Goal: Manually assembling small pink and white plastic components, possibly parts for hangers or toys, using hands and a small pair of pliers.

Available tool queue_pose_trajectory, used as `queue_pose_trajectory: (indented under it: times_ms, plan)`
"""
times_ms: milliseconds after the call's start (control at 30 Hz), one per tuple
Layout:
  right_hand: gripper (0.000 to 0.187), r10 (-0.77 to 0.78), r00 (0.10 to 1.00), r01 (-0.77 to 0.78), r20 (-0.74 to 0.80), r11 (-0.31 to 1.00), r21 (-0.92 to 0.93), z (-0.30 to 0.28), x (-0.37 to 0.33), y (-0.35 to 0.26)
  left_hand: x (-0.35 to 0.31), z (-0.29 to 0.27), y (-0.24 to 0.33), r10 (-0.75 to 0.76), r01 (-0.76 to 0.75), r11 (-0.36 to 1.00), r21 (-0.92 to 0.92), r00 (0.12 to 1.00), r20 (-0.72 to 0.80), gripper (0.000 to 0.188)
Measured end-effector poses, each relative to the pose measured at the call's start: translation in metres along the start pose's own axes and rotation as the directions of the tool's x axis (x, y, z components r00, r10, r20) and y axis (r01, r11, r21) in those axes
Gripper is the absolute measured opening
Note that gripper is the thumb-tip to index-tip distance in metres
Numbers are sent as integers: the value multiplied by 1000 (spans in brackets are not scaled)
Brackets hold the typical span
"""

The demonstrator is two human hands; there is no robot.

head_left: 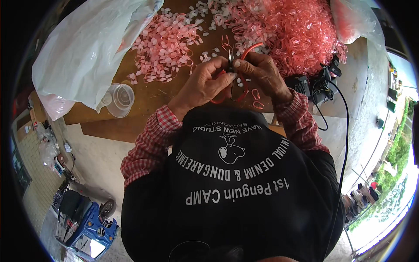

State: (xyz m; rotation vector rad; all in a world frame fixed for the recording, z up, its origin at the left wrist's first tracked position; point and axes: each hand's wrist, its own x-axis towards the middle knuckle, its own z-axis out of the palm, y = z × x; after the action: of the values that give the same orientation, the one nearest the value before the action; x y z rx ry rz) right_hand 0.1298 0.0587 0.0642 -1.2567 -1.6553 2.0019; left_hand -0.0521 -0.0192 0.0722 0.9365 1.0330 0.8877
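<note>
Pliers with dark metal jaws [230, 61] and red handles are between my two hands, jaws pointing away from me. My left hand [204, 83] is closed around them, thumb across the middle. My right hand [260, 73] is closed too, its thumb and fingertips pinched at the jaws. A curved red handle [252, 47] sticks out beyond the right fingers; whether it belongs to the same tool, I cannot tell. Any small piece in the fingertips is hidden. Two pink looped clips [257, 99] lie near my right wrist, and another pink piece [225, 43] lies beyond the jaws.
A large heap of pink clips [297, 37] covers the table's far right; a smaller pile [166, 48] lies left. White plastic bag [91, 52], clear round tub [120, 100] and brown table [152, 94] are at left. A black cable [345, 113] hangs from dark adapters [301, 85] at right.
</note>
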Motion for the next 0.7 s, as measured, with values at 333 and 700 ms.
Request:
queue_pose_trajectory:
  times_ms: [333,700]
  plan:
    - [28,-113,993,117,-35,981,154,0,-9,-7,6,-4,-8,99,-109,992,-67,985,-140,16]
    - [24,-66,988,87,-142,986,143,13,-18,3,11,-3,-7,-20,-157,897,-412,919,-394,16]
